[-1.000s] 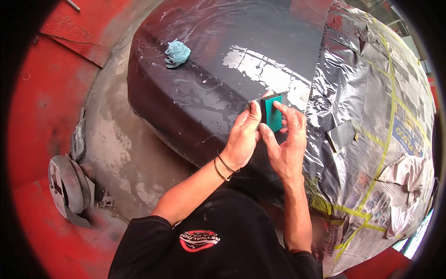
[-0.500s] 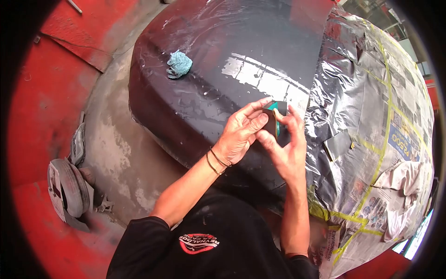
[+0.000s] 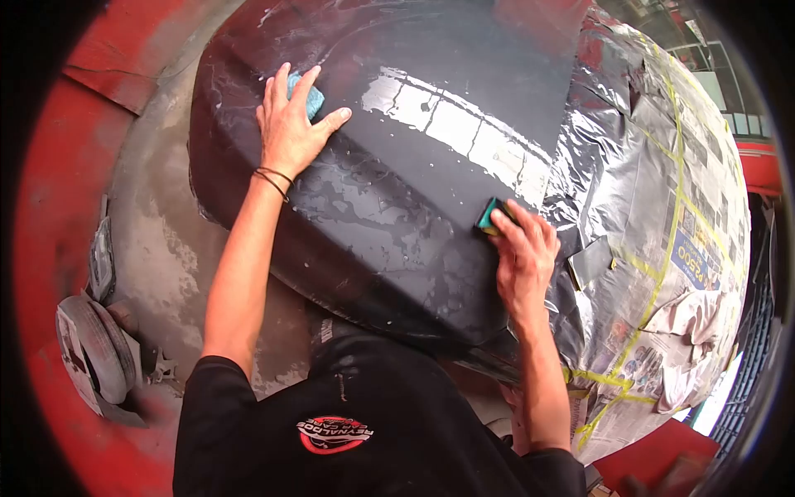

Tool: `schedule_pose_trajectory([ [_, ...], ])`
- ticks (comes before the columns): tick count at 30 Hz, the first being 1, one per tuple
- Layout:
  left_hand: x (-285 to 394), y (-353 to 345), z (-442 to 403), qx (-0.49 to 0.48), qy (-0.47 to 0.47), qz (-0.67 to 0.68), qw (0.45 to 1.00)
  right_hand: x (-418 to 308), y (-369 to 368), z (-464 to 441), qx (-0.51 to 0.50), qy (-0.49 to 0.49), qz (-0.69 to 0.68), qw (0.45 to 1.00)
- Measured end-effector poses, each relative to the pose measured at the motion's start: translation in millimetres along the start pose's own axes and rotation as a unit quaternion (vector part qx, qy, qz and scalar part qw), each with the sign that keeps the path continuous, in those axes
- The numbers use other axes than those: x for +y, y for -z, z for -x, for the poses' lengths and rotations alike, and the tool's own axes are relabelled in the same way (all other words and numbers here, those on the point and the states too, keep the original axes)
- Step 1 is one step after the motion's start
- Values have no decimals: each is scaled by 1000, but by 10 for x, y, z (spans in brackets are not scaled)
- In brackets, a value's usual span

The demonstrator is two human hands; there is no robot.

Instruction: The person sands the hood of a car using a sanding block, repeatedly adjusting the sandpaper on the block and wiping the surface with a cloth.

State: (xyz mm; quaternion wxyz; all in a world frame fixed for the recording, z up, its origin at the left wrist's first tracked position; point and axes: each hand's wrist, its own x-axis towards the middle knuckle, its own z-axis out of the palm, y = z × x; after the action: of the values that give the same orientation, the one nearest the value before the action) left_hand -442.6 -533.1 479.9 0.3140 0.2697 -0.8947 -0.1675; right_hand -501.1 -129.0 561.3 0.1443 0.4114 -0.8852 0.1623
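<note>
My left hand (image 3: 290,124) lies over a crumpled light-blue cloth (image 3: 312,98) on the wet, dark car panel (image 3: 397,199), its fingers spread. Whether the palm grips the cloth is hidden. Farther right, my right hand (image 3: 526,257) is closed on a small green and black block (image 3: 492,215), held against the panel near the edge of the shiny black plastic. Water streaks and a bright reflection show on the panel.
Newspaper sheets (image 3: 654,273) with yellow tape cover the right side, and a pale cloth (image 3: 691,319) lies on them. A dark square sheet (image 3: 590,263) rests on the plastic. A tyre-like round object (image 3: 103,352) stands at lower left.
My left hand has let go of the block and moved up and left onto the blue cloth. My right hand has kept the block and lowered it to the panel.
</note>
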Motion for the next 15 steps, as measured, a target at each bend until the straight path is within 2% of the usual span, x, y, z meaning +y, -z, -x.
schedule_pose_trajectory([
  [2,-174,-112,-57,-2,-36,85,996,252,-205,-405,8,7,5,1000],
  [3,-215,-157,-83,0,-36,78,996,569,-413,-730,37,35,-2,999],
  [4,-238,-180,-95,0,-38,71,997,736,-489,-1158,32,46,61,997],
  [5,-254,-186,-111,6,-39,63,997,863,-576,-1591,17,0,42,999],
  [6,-251,-201,-119,40,-47,59,996,1085,-716,-1881,55,28,40,997],
  [9,-219,-87,-160,51,-52,124,990,787,-519,-1611,55,66,20,996],
  [10,-146,-42,-202,37,-62,161,984,661,-426,-1236,34,76,2,997],
  [13,263,118,-260,-19,-99,255,962,121,-61,-314,-44,23,29,998],
  [15,715,63,-383,-68,-151,295,941,194,-97,-555,-42,46,44,997],
])
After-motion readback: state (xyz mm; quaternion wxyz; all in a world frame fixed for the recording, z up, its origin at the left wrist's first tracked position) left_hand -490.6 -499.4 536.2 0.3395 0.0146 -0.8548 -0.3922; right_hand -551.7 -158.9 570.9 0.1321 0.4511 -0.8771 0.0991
